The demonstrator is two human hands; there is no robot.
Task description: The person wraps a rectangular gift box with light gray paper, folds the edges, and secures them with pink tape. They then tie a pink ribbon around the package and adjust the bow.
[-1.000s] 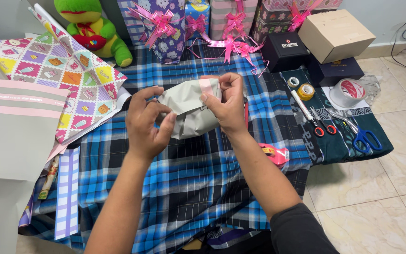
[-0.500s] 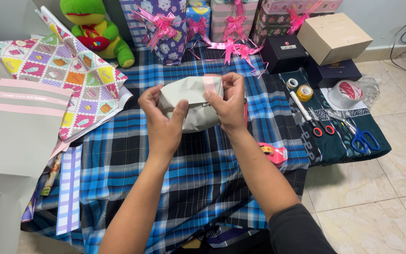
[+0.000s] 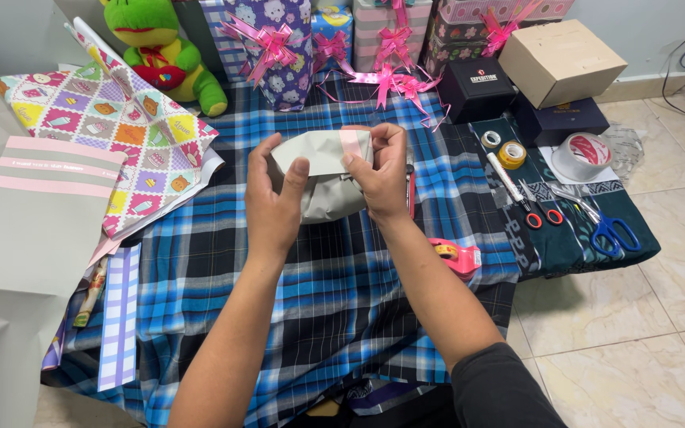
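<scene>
A small parcel wrapped in grey paper with a pink stripe [image 3: 323,166] is held up above a blue plaid cloth [image 3: 319,293]. My left hand [image 3: 273,208] grips its left end, with the thumb pressed on the paper's face. My right hand [image 3: 380,173] holds the right end, fingers pinching the pink-striped fold at the top. Much of the parcel's underside is hidden behind both hands.
A pink tape dispenser [image 3: 455,256] lies on the cloth to the right. Further right are tape rolls [image 3: 515,154], a large tape roll [image 3: 586,156], red-handled scissors [image 3: 545,210] and blue-handled scissors [image 3: 610,230]. Patterned wrapping sheets [image 3: 101,135] lie left, wrapped gifts with pink bows [image 3: 275,47] and a green plush toy [image 3: 160,51] behind.
My left hand has come in from beside the parcel and closed on its left end. My right hand has kept its grip on the pink-striped fold.
</scene>
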